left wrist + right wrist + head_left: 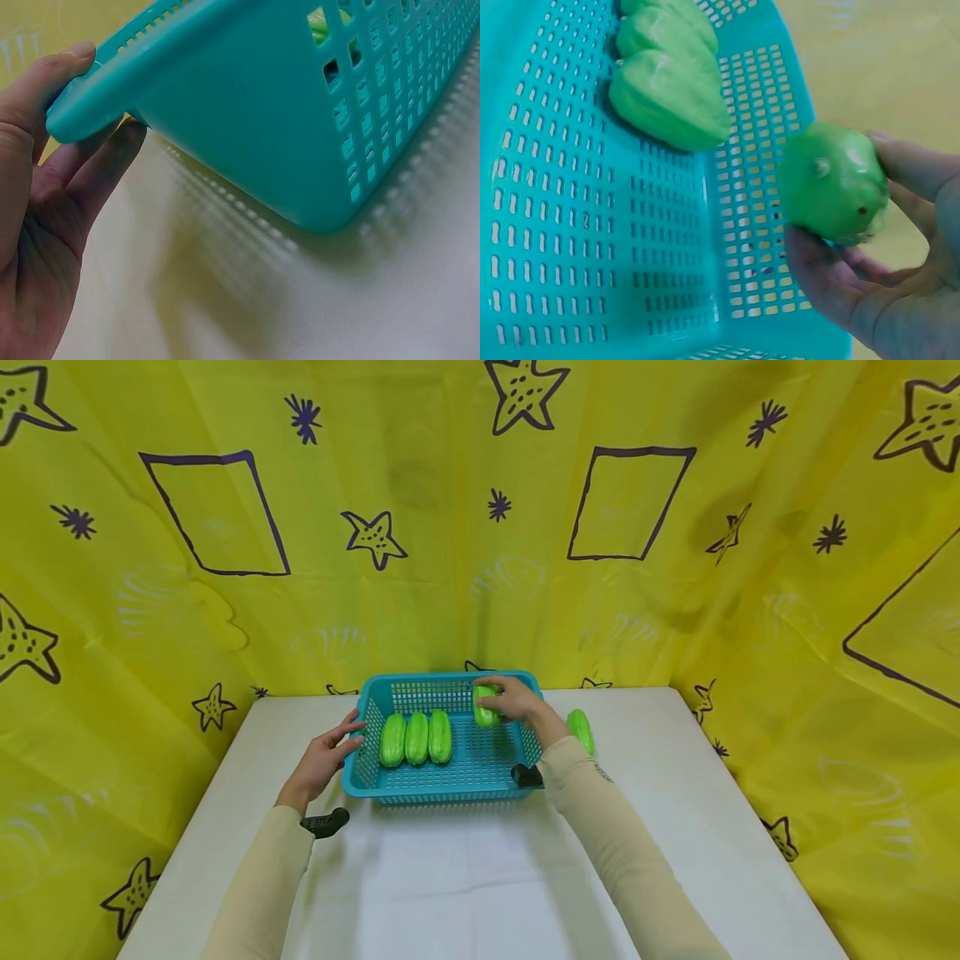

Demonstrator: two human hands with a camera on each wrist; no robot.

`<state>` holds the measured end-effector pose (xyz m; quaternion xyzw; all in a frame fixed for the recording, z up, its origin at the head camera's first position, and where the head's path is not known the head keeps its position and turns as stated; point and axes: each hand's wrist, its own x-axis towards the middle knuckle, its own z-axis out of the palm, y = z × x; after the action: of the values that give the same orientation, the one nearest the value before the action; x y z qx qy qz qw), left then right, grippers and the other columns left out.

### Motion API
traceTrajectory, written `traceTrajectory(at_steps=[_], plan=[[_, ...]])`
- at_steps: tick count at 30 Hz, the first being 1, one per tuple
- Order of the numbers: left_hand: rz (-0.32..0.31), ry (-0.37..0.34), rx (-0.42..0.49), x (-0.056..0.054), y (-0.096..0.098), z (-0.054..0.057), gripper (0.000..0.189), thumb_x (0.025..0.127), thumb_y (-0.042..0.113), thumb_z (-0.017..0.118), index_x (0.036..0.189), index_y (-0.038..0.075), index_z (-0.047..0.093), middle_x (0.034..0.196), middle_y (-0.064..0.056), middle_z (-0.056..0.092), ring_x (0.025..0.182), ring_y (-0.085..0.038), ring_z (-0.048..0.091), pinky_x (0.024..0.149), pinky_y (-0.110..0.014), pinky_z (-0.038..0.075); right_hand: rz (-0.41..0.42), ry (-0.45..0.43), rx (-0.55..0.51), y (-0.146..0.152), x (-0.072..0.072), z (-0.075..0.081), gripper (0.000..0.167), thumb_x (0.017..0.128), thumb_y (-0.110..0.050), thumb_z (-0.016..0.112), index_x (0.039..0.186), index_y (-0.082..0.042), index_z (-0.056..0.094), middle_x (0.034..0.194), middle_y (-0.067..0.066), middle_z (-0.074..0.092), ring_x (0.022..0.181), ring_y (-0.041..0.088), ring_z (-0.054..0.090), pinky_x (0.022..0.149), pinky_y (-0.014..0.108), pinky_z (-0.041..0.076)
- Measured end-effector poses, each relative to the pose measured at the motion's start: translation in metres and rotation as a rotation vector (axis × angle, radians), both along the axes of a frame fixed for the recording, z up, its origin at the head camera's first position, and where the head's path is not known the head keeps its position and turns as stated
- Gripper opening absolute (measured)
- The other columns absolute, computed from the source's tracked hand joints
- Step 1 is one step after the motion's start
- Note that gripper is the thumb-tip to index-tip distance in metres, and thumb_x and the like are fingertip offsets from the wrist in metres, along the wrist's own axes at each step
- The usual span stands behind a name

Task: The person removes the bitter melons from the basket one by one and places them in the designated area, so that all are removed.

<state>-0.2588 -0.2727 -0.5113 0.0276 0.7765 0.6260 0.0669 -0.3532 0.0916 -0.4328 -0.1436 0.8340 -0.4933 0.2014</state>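
Observation:
Held in my right hand [521, 700] is a light-green ridged gourd [829, 184], pinched between thumb and fingers above the right part of a turquoise plastic basket [480, 764]. Three similar gourds [416, 739] lie side by side in the basket's left half. My left hand [318, 766] grips the basket's left rim [82, 112], thumb on top and fingers underneath. Another green gourd [581, 732] rests on the table to the right of the basket, partly hidden behind my right forearm.
The basket stands on a white table [420, 893] near its back edge. Yellow curtains [450, 610] with star drawings surround the table at the back and sides. A dark wrist-camera mount [326, 823] juts from the left sleeve, another [527, 776] from the right.

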Motion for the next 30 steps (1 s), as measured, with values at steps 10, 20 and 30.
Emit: traceTrajectory(at_steps=[10,20,30], plan=[[-0.009,0.007,-0.001,0.001,0.001,0.001,0.058,0.099,0.037,0.057,0.148,0.007,0.043,0.164,0.006,0.012,0.150,-0.029,0.004,0.110,-0.062,0.026,-0.070,0.028,-0.091,0.005,0.012,0.011,0.052,0.098,-0.025,0.061,0.147,-0.018,0.046,0.149,0.020,0.032,0.080,0.019,0.059,0.074,0.036,0.056],[-0.014,0.005,0.004,0.001,0.002,0.002,0.060,0.098,0.038,0.058,0.148,0.008,0.043,0.164,0.006,0.012,0.150,-0.028,0.004,0.110,-0.061,0.028,-0.147,0.028,-0.177,0.022,0.025,0.014,0.056,0.097,-0.030,0.062,0.148,-0.017,0.043,0.138,0.020,0.040,0.090,0.022,0.060,0.077,0.034,0.054],[-0.002,0.000,-0.015,0.001,0.002,0.002,0.060,0.098,0.038,0.058,0.147,0.007,0.043,0.164,0.006,0.012,0.150,-0.028,0.004,0.109,-0.058,0.031,-0.188,0.185,-0.121,0.045,0.033,0.019,0.051,0.095,-0.024,0.065,0.143,-0.016,0.050,0.137,0.018,0.046,0.102,0.032,0.060,0.073,0.032,0.056]])
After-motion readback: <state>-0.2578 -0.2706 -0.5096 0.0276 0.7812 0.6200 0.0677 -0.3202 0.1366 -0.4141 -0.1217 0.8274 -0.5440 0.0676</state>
